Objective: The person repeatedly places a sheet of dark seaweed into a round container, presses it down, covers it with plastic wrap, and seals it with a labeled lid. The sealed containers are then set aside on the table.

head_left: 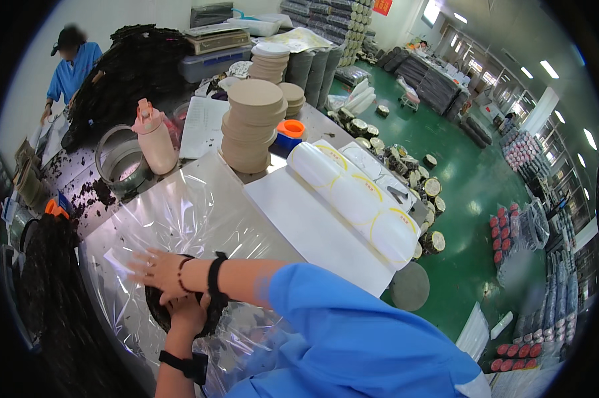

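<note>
A dark, crinkled round bundle (154,310) lies on a sheet of clear plastic film (180,205) at the near left of the table; its exact material I cannot make out. My right hand (161,270) reaches across from the right, fingers outstretched and smeared by motion, palm over the bundle's far side. Below it, my left hand (188,314) rests on the same bundle, its fingertips hidden under the right hand. Black bands circle both wrists, and the right one also has a beaded bracelet. Crumpled film spreads around the bundle and beneath my forearms.
Beyond the film stand a pink bottle (156,140), clear tape rolls (123,166), stacked round discs (251,129) and an orange-and-blue tape dispenser (290,130). White printed rolls (352,199) lie at right. Dark heaps (137,73) (57,298) flank the table; a person (77,69) works far left.
</note>
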Tool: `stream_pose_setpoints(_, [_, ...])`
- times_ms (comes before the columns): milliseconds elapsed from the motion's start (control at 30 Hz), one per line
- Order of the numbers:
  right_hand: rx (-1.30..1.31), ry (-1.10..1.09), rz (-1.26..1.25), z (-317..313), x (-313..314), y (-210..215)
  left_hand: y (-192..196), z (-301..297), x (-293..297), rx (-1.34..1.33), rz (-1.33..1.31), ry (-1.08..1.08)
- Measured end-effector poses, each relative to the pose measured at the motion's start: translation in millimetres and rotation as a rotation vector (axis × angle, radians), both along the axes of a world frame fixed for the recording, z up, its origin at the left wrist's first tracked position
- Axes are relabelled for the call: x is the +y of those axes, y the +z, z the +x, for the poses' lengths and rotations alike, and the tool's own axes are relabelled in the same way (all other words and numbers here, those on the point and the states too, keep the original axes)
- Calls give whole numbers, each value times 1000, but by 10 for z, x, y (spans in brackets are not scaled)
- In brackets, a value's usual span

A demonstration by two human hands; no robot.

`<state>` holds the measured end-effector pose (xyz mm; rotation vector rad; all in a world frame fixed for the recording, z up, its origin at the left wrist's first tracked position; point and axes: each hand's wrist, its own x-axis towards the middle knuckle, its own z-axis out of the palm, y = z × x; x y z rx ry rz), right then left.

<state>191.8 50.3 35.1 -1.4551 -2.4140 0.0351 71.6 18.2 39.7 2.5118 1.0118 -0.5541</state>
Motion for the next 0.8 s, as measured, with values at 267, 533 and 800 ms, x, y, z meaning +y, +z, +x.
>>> stream_pose_setpoints(267, [-158, -604, -210, 452, -460, 220, -262, -27, 28, -345, 197, -46])
stream_pose_setpoints(533, [-204, -540, -172, 289, -294, 25, -263, -122, -66, -469, 242, -7])
stream_pose_setpoints(800, [-231, -618, -138, 257, -300, -37, -272, -48, -55, -288, 232, -57])
